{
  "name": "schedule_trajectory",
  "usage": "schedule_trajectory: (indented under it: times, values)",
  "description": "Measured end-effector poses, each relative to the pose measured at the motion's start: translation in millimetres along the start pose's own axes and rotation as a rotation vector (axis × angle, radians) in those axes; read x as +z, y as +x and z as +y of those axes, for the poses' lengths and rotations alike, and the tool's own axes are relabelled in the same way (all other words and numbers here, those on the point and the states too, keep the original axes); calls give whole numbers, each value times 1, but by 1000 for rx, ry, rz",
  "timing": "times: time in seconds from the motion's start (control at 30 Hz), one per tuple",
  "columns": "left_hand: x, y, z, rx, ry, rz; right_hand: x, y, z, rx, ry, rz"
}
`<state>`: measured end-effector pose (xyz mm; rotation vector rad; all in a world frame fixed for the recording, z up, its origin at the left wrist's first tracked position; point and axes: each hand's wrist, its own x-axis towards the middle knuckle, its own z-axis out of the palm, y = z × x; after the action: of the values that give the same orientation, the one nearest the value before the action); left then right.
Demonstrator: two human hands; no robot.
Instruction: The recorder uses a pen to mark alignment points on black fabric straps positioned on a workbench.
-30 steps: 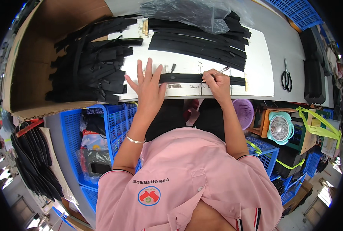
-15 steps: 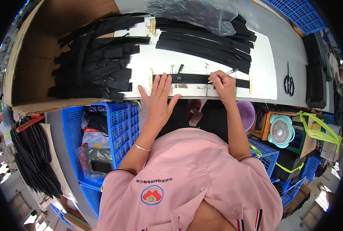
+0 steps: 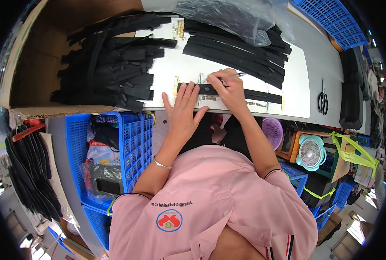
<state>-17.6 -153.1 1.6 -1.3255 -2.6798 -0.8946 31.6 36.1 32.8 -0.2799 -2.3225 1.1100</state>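
A long black strap [image 3: 253,93] lies flat along the front of the white table [image 3: 297,82], between two small wooden stops. My left hand [image 3: 183,108] lies spread and flat on the strap's left end, pinning it down. My right hand [image 3: 228,86] is closed on a thin pen-like marker [image 3: 235,75], its tip on the strap just right of my left hand. A pile of black straps [image 3: 110,73] lies to the left, and a row of longer black straps [image 3: 236,54] lies beyond my hands.
Black scissors [image 3: 322,102] lie on the table at the right, near a stack of black material [image 3: 351,91]. A clear plastic bag [image 3: 236,17] covers straps at the back. Blue crates [image 3: 115,147], a purple basket [image 3: 273,132] and a small fan [image 3: 312,152] sit below the table edge.
The view shifted, so the table sits a little more to the right and lower. My right hand with the marker moved left along the strap, closer to my left hand.
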Motion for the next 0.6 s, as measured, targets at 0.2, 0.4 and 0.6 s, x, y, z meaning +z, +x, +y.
schedule_trajectory:
  times: [0.2,0.4,0.6]
  values:
    - [0,0,1,-7,-15,12,28,-1,17,30,-4,2]
    - [4,-2,-2,2,-28,28,33,-2,19,110,28,-6]
    - [5,-2,-2,12,-19,32,34,0,16,-69,-151,27]
